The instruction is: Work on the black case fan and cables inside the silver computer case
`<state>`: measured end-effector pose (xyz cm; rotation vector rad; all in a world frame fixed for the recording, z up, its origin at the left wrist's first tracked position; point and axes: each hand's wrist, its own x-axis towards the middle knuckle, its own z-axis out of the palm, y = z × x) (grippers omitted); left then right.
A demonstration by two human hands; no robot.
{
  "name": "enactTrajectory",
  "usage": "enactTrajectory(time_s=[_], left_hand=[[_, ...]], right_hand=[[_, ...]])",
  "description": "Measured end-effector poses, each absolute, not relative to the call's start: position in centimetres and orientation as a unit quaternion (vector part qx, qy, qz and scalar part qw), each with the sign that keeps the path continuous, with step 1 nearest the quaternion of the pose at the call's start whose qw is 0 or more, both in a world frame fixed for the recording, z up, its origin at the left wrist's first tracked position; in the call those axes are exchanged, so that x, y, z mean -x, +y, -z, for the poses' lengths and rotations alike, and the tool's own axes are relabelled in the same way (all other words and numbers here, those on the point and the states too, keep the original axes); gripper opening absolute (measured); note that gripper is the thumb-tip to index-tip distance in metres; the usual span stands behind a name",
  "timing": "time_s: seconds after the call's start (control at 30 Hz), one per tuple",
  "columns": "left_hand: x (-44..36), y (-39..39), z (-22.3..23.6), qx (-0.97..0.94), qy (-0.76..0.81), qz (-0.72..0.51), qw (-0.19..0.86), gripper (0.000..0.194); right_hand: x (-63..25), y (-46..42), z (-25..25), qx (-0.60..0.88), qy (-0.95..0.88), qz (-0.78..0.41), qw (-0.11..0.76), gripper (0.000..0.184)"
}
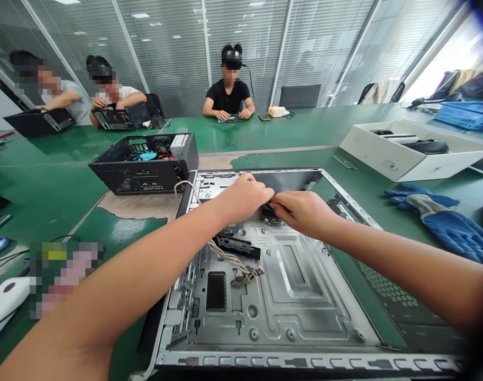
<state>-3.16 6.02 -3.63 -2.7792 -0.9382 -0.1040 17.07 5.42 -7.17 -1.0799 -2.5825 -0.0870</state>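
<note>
An opened computer case (304, 312) lies flat in front of me, its bare metal inside facing up. Over its far part my left hand (251, 196) and my right hand (302, 211) meet, both with fingers pinched together. Just beneath the fingertips is a small dark part (270, 214), largely covered by the hands; what exactly the fingers grip cannot be made out. Nearer to me, a black slotted bracket (239, 246) rests inside the case. A bundle of beige cable (245, 275) lies beside it and runs up over the case's left side.
A black computer case (146, 177) with parts inside stands beyond on the left. At right are a white box (408, 153) and blue gloves (443, 217). A white device (7, 301) is at left. Three people sit across the green table (265, 132), handling computer parts.
</note>
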Motion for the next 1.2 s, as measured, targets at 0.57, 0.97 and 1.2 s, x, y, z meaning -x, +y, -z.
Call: enactTrajectory(time_s=[0.57, 0.97, 1.2], left_hand=[[3.58, 5.99, 3.96, 0.934, -0.345, 0.077, 0.049, 0.012], [3.53, 5.84, 3.82, 0.927, -0.365, 0.078, 0.047, 0.017], [3.48, 5.94, 3.93, 0.927, -0.363, 0.076, 0.054, 0.017]], right_hand=[[-17.07, 5.19, 6.99, 0.376, -0.91, 0.018, 0.173, 0.028], [-16.99, 5.2, 6.78, 0.379, -0.909, 0.004, 0.172, 0.027], [-16.98, 5.21, 6.8, 0.379, -0.908, 0.002, 0.18, 0.028]])
